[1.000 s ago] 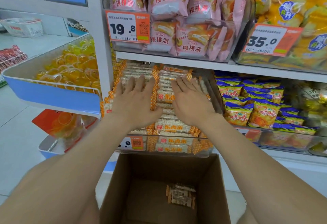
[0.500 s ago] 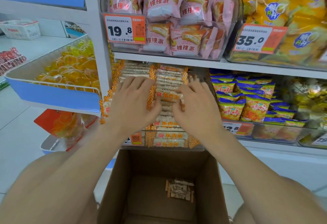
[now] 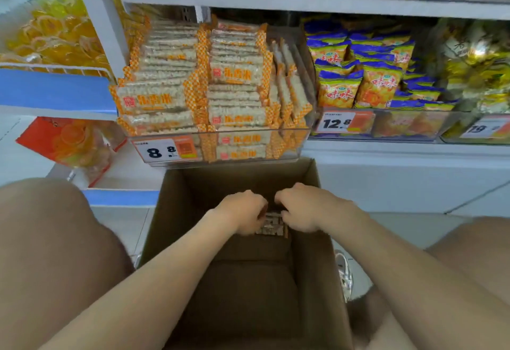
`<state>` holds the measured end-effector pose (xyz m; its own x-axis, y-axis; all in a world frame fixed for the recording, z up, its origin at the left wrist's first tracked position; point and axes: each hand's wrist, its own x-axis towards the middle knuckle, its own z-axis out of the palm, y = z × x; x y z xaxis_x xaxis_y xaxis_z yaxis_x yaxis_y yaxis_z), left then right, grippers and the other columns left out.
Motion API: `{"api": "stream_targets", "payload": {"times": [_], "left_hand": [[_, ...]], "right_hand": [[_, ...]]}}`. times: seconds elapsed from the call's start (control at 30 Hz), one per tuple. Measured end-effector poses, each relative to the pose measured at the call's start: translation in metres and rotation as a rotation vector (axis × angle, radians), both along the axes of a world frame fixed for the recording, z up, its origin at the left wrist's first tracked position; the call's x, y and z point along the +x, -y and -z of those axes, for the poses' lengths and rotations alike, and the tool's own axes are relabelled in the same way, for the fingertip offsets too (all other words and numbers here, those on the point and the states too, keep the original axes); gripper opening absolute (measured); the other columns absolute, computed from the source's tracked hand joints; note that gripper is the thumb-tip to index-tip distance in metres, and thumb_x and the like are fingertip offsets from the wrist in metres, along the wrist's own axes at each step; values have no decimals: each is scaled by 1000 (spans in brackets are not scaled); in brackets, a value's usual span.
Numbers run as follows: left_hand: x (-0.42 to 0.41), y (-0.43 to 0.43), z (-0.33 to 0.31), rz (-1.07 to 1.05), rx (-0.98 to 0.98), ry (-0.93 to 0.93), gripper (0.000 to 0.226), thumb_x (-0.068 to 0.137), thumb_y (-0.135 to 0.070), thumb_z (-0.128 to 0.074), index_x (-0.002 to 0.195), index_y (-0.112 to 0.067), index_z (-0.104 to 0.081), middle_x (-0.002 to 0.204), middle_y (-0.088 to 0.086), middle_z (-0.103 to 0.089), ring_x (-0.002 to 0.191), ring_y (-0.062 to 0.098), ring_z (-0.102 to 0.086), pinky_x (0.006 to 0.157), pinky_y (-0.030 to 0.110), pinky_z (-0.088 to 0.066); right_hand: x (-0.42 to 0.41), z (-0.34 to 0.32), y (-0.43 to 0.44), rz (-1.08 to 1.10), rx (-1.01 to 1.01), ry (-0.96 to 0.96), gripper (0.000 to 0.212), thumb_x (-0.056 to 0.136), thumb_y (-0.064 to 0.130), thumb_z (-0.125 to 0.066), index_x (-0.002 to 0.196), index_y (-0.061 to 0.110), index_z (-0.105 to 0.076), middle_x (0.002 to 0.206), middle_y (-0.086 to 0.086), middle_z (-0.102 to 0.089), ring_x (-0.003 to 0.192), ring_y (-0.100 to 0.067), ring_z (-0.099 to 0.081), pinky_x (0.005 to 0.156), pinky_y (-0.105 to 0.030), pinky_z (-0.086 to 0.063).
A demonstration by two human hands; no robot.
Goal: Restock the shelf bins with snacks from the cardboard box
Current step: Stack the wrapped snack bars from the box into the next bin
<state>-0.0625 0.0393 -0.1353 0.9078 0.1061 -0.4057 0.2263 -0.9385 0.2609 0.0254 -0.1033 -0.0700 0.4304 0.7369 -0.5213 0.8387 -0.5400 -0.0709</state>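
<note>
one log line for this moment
step: pick from cardboard box | left hand: grips snack packets | right hand: grips snack packets | shelf bin: stacked high

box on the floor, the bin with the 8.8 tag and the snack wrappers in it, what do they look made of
Cardboard box: plain brown cardboard, matt, with flap edges showing across its floor.
Bin: clear rigid plastic, perhaps acrylic; the packs show through its glossy front wall.
Snack packs: thin clear plastic film, shiny, with printed orange checked ends.
</note>
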Motion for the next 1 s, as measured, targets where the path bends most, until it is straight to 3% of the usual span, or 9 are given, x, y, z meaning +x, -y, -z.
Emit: {"api": "stream_targets", "payload": {"times": [0.1, 0.2, 0.3, 0.37, 0.5, 0.67, 0.73, 0.87, 1.0], "left_hand": [[10, -1, 53, -113, -91, -72, 18, 98, -31, -61, 115, -24, -66, 103, 0, -67, 88, 21, -66, 80, 46, -62], [9, -6, 111, -218, -120, -113, 30, 98, -30, -62, 128, -25, -61, 121, 3, -67, 103, 24, -68, 90, 45, -60], [9, -7, 160, -225, -98, -221, 65, 101, -26, -63, 159, -21, -35, 156, 10, -45, 136, 34, -51, 111, 48, -47], [15, -8, 181, -171, -70, -273, 74, 102, -25, -61, 165, -19, -22, 168, 11, -26, 150, 38, -34, 120, 53, -35], [44, -10, 210, -51, -40, -204, 81, 99, -22, -65, 165, -15, -17, 172, 10, -14, 155, 37, -20, 123, 53, -25], [76, -12, 237, -29, -97, -213, 81, 102, -27, -58, 167, -24, -10, 173, 3, -12, 157, 37, -16, 127, 59, -6], [71, -12, 249, -88, -136, -236, 83, 100, -28, -63, 165, -28, -12, 172, 0, -10, 154, 46, -21, 125, 64, -10], [44, -9, 257, -190, -146, -164, 82, 91, -19, -74, 157, -24, -27, 162, 8, -26, 143, 46, -37, 117, 57, -34], [23, -7, 254, -218, -112, -172, 88, 87, -24, -79, 156, -26, -25, 159, 14, -28, 140, 46, -38, 115, 55, -37]], "right_hand": [[-8, 39, -1, 30, -33, 20, 21, 102, 18, -56, 122, 18, -63, 112, -6, -64, 90, -27, -61, 71, -40, -51], [-14, 81, -8, 158, -66, -109, 27, 103, 13, -54, 129, 13, -61, 124, -10, -62, 103, -31, -63, 79, -41, -54], [-15, 121, -9, 386, -3, -213, 24, 102, 8, -54, 124, 11, -63, 126, -12, -63, 109, -31, -64, 80, -37, -54], [-19, 144, -6, 548, 8, -290, 24, 103, 11, -56, 126, 12, -61, 125, -12, -63, 109, -31, -64, 78, -35, -51], [-26, 173, -5, 767, -8, -384, 25, 102, 19, -61, 126, 14, -62, 122, -9, -65, 110, -29, -66, 85, -37, -57], [-24, 190, -12, 901, 62, -403, 19, 103, 22, -61, 121, 15, -63, 98, 0, -54, 109, -29, -65, 81, -36, -53], [-25, 195, -12, 924, 47, -424, 18, 104, 20, -60, 121, 15, -62, 98, 1, -53, 108, -26, -64, 81, -34, -53], [-26, 203, -11, 938, 6, -459, 28, 103, 21, -62, 130, 14, -61, 129, -9, -61, 114, -29, -63, 93, -40, -57], [-23, 204, -11, 932, -34, -479, 33, 104, 22, -59, 135, 13, -57, 137, -11, -57, 120, -31, -60, 93, -39, -54]]}}
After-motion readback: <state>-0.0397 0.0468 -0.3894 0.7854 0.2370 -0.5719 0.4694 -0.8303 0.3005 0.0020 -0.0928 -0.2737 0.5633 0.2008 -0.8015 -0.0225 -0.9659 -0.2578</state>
